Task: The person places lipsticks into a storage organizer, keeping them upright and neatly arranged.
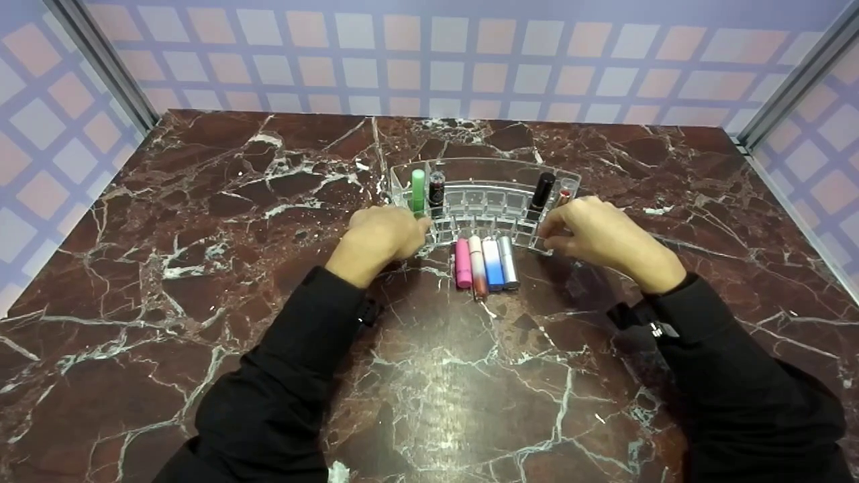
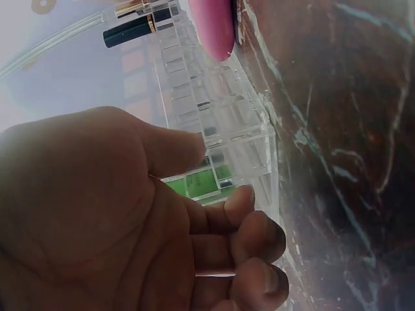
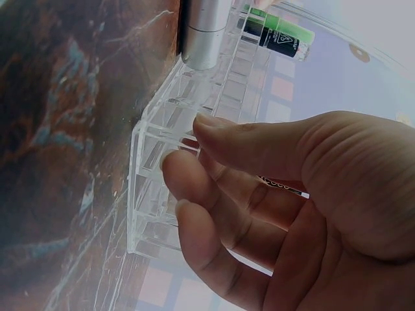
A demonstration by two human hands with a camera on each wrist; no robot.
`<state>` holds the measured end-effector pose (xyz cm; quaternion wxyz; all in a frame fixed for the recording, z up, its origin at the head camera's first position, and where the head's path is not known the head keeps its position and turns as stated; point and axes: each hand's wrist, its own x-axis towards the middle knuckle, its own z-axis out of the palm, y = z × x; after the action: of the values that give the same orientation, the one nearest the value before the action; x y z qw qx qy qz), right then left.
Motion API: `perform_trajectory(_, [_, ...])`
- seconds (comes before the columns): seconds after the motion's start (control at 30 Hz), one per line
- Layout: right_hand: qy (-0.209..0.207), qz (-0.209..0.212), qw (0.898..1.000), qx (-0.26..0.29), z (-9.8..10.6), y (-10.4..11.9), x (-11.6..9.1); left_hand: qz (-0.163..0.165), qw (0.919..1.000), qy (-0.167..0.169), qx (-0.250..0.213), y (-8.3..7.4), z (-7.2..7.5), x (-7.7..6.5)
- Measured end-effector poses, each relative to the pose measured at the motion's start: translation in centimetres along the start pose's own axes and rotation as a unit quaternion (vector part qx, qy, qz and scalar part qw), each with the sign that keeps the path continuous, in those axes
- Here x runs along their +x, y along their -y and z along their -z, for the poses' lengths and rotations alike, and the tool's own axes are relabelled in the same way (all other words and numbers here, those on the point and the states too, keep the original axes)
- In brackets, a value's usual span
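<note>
A lipstick organizer (image 1: 495,200), probably light but brittle, is aptly gripped at its ends by left hand (image 1: 382,236) and right hand (image 1: 600,233).

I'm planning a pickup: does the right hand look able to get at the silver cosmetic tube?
Probably yes: the right hand is by the right end of the clear organizer, and the silver cosmetic tube is rightmost of the four in front, uncovered.

Pale lettering (image 3: 287,41) and a triangular mark are borne by the black tube (image 3: 277,43) beyond the right hand (image 1: 597,231); an "E" may be made out, though no whole word can be read.
</note>
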<state>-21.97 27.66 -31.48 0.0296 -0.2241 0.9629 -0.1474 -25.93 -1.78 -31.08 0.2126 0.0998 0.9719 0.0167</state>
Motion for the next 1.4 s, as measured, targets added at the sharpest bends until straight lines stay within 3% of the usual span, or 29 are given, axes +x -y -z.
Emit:
perform_trajectory(0.5, [0.001,0.0,1.0,-0.003,0.01,0.03,-0.01,-0.031,0.9995,0.002,0.002,0.28,-0.15,0.39])
perform_trajectory(1.4, [-0.004,0.005,1.0,-0.009,-0.06,-0.04,0.03,-0.052,0.9986,0.0,-0.01,0.61,-0.36,0.92])
